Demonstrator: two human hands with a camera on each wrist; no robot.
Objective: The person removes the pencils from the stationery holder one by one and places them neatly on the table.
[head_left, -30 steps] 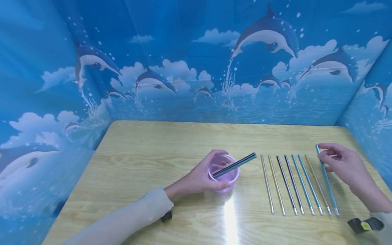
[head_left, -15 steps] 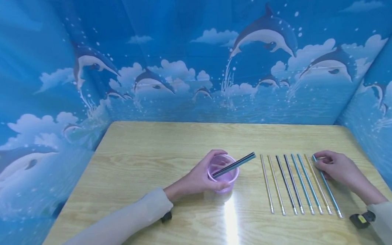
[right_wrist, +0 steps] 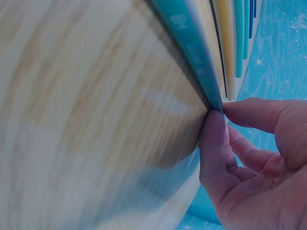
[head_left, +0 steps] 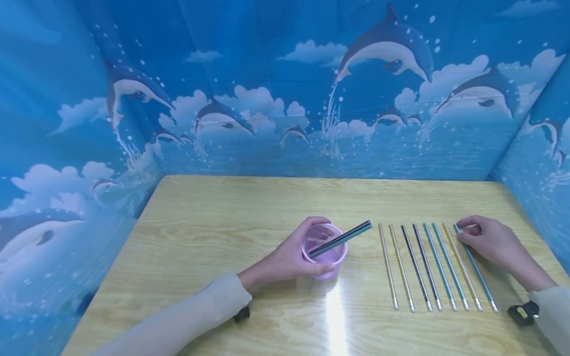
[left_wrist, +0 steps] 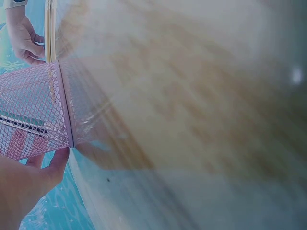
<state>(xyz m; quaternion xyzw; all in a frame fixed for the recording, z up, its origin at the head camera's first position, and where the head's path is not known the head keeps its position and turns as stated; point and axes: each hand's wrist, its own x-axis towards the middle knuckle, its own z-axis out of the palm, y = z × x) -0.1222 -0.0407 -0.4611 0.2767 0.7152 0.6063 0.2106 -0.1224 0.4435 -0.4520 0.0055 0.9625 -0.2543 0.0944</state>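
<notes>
In the head view my left hand (head_left: 289,259) grips a pink mesh pencil cup (head_left: 336,257) around its side. A few dark and teal pencils (head_left: 343,239) lean in the cup, sticking out over its right rim. At the right end of a row, the thumb and a finger of my right hand (head_left: 495,245) pinch the far end of a teal pencil (head_left: 482,280). Close up in the right wrist view, that teal pencil (right_wrist: 189,43) lies between thumb and fingertip, low over the table. The mesh wall of the cup (left_wrist: 36,88) fills the left of the left wrist view.
Left of the pinched pencil, several pencils (head_left: 416,268) lie side by side in gold, dark and teal, silvery ends towards me. The wood-grain table (head_left: 210,219) is bordered by blue dolphin-print sheets (head_left: 262,114) at the back and both sides.
My right hand has shifted slightly left and lowered the far end of the teal pencil beside the row; in the last half second it barely moves. My left hand and the cup stay put.
</notes>
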